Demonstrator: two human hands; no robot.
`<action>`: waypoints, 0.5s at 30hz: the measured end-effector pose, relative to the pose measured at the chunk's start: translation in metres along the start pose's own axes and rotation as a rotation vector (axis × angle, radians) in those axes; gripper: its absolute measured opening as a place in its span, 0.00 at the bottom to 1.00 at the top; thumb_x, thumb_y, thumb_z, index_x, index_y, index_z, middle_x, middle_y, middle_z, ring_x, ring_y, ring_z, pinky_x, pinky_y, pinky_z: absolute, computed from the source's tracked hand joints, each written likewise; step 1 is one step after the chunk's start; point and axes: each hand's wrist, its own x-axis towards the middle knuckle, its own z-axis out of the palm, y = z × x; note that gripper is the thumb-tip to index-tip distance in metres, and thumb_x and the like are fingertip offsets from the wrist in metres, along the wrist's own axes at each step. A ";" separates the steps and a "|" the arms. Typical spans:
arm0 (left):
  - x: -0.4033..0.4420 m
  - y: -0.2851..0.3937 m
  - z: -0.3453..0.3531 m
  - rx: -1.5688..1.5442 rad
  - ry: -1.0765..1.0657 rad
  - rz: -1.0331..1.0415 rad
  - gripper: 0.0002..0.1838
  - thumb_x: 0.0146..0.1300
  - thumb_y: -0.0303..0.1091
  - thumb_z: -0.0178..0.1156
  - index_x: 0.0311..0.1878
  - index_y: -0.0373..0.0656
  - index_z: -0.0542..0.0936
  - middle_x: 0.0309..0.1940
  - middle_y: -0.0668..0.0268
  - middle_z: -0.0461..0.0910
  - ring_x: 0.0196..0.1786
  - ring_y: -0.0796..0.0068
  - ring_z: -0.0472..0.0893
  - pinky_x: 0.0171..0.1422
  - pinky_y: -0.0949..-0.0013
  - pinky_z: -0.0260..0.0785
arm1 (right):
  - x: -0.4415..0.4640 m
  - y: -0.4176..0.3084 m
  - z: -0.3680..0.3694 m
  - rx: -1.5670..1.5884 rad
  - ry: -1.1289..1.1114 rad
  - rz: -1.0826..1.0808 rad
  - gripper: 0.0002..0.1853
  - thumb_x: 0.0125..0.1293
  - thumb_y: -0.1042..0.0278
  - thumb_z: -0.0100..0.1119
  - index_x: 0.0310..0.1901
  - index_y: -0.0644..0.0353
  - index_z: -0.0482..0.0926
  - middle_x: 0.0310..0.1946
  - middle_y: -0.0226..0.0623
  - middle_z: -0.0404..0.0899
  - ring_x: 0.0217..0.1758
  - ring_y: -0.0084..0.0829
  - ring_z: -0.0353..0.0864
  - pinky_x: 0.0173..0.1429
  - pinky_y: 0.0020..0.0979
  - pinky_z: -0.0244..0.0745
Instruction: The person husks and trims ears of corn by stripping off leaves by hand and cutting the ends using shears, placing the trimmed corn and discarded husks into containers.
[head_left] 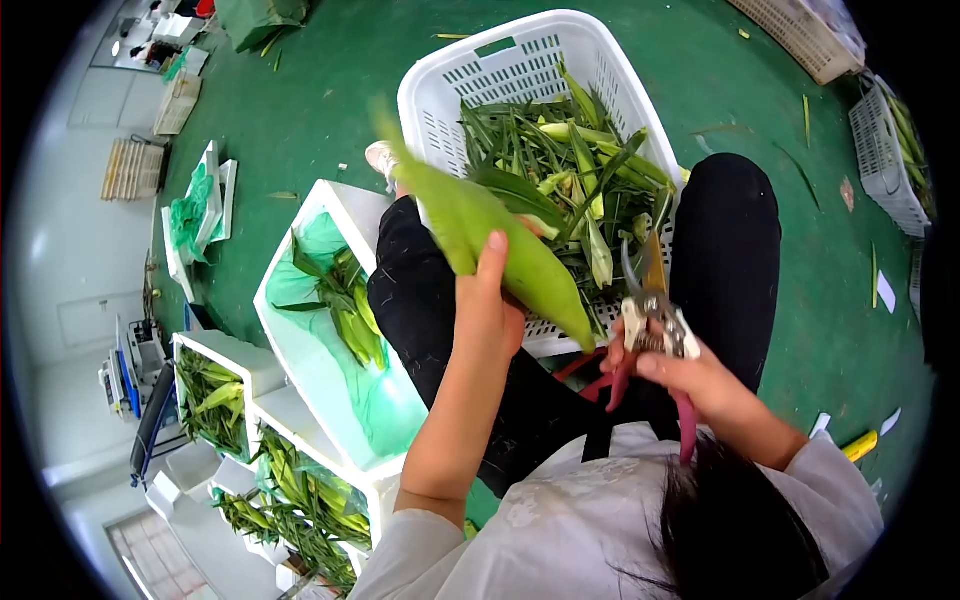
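My left hand (487,305) is closed around an ear of corn (515,250) in its green husk, tilted over the near left side of a white plastic basket (420,85). The far tip of the ear is blurred. My right hand (690,375) grips pruning shears (655,320) with red handles. Their blades are apart and point up toward the basket, not touching the ear. Cut green leaves and husk pieces (560,160) fill much of the basket, which stands between my knees.
Left of my leg, a white foam box (355,205) with a green liner holds several ears of corn (355,320). More foam boxes with corn (310,490) stand at lower left. Crates (890,165) line the right side. Scraps and a yellow tool (860,445) lie on the green floor.
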 end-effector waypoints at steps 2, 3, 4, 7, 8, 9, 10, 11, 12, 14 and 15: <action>0.008 0.003 0.006 -0.027 0.168 0.142 0.26 0.72 0.46 0.56 0.66 0.42 0.65 0.49 0.58 0.77 0.55 0.62 0.77 0.62 0.53 0.72 | -0.010 0.002 0.009 -0.009 -0.042 0.090 0.27 0.66 0.64 0.64 0.63 0.63 0.66 0.47 0.38 0.78 0.50 0.33 0.79 0.50 0.36 0.77; 0.011 0.004 0.007 -0.005 0.164 0.272 0.26 0.72 0.46 0.56 0.66 0.44 0.64 0.51 0.59 0.75 0.57 0.63 0.76 0.64 0.52 0.71 | -0.009 0.002 0.010 -0.007 -0.052 0.160 0.27 0.66 0.63 0.64 0.63 0.63 0.66 0.47 0.37 0.77 0.47 0.32 0.79 0.50 0.35 0.76; 0.010 0.004 0.012 -0.045 0.189 0.318 0.26 0.72 0.46 0.56 0.65 0.44 0.63 0.52 0.59 0.74 0.57 0.63 0.75 0.65 0.52 0.71 | -0.008 0.002 0.010 -0.004 -0.059 0.227 0.27 0.67 0.62 0.64 0.63 0.64 0.66 0.47 0.37 0.77 0.45 0.31 0.79 0.49 0.34 0.76; 0.000 -0.005 0.032 -0.149 0.176 0.463 0.27 0.73 0.49 0.55 0.65 0.44 0.61 0.56 0.59 0.72 0.59 0.63 0.73 0.68 0.50 0.68 | 0.011 0.005 0.014 -0.041 0.044 0.230 0.29 0.66 0.59 0.64 0.63 0.64 0.66 0.45 0.34 0.76 0.40 0.27 0.78 0.46 0.30 0.75; -0.001 -0.012 0.031 -0.113 0.138 0.536 0.27 0.73 0.50 0.55 0.65 0.44 0.61 0.55 0.60 0.72 0.60 0.63 0.73 0.69 0.50 0.67 | 0.018 0.003 0.018 -0.045 0.073 0.211 0.29 0.66 0.59 0.65 0.63 0.64 0.67 0.44 0.33 0.76 0.40 0.26 0.78 0.46 0.29 0.74; 0.000 -0.020 0.027 -0.077 0.102 0.610 0.27 0.73 0.50 0.55 0.65 0.45 0.61 0.55 0.60 0.72 0.60 0.62 0.73 0.69 0.49 0.67 | 0.025 -0.005 0.026 -0.108 0.164 0.170 0.30 0.65 0.58 0.66 0.63 0.63 0.67 0.41 0.31 0.74 0.41 0.24 0.78 0.42 0.30 0.77; 0.000 -0.026 0.024 -0.042 0.069 0.686 0.27 0.73 0.51 0.54 0.65 0.45 0.61 0.55 0.60 0.72 0.60 0.62 0.73 0.69 0.49 0.67 | 0.034 -0.004 0.027 -0.086 0.183 0.136 0.29 0.64 0.61 0.67 0.62 0.63 0.68 0.39 0.30 0.73 0.39 0.23 0.77 0.39 0.32 0.79; 0.001 -0.029 0.025 -0.054 0.125 0.679 0.29 0.72 0.55 0.55 0.64 0.45 0.62 0.54 0.60 0.72 0.61 0.63 0.73 0.70 0.50 0.66 | 0.042 0.013 0.019 -0.122 0.189 0.074 0.28 0.63 0.63 0.68 0.61 0.63 0.68 0.39 0.30 0.73 0.38 0.23 0.77 0.38 0.32 0.80; 0.004 -0.032 0.025 -0.101 0.163 0.642 0.30 0.71 0.56 0.55 0.64 0.45 0.62 0.55 0.60 0.72 0.61 0.64 0.73 0.70 0.50 0.67 | 0.051 0.032 0.009 -0.157 0.193 0.014 0.28 0.63 0.65 0.69 0.60 0.64 0.69 0.38 0.30 0.74 0.37 0.23 0.77 0.38 0.33 0.82; 0.006 -0.038 0.022 -0.185 0.241 0.558 0.32 0.70 0.60 0.55 0.64 0.45 0.63 0.55 0.60 0.72 0.61 0.65 0.73 0.69 0.52 0.67 | 0.056 0.046 -0.003 -0.273 0.203 -0.080 0.23 0.62 0.69 0.69 0.55 0.65 0.72 0.36 0.30 0.74 0.32 0.21 0.75 0.38 0.28 0.79; 0.006 -0.040 0.020 -0.220 0.269 0.480 0.35 0.68 0.64 0.55 0.63 0.44 0.65 0.55 0.60 0.72 0.61 0.66 0.74 0.70 0.55 0.67 | 0.056 0.046 -0.011 -0.367 0.202 -0.125 0.21 0.62 0.69 0.69 0.54 0.65 0.73 0.36 0.30 0.75 0.32 0.21 0.75 0.37 0.26 0.78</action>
